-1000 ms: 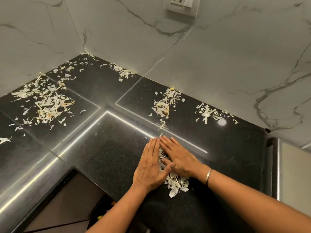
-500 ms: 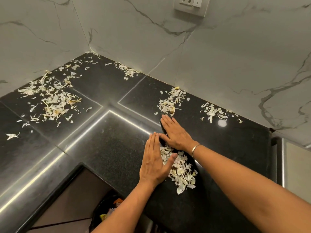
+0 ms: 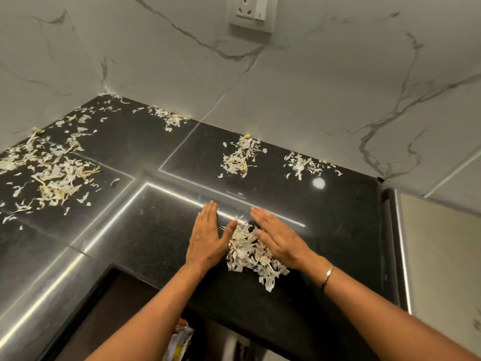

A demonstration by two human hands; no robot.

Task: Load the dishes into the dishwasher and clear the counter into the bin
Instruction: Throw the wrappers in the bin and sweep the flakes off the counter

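The pile [image 3: 250, 254] of peels sits on the bench [image 3: 145, 246], a little back from the front edge. Each grip is flat, fingers straight and together. The left hand [image 3: 205, 241] and right hand [image 3: 281, 243] flank the pile, touching it. Clearing looks barely begun: scraps [image 3: 238, 158] behind the pile and litter [image 3: 52, 178] far to its left remain. No dishes show. The pile's path to the edge looks short and unblocked, with a likely bin bag [image 3: 179, 337] below.

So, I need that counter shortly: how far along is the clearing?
Done: one heap of pale peel scraps gathered near the front edge of the black stone counter. In hand: left hand and right hand flat either side of it. Left: the scatter at far left, the corner patch, two patches by the white marble wall. Dishwasher not in view.
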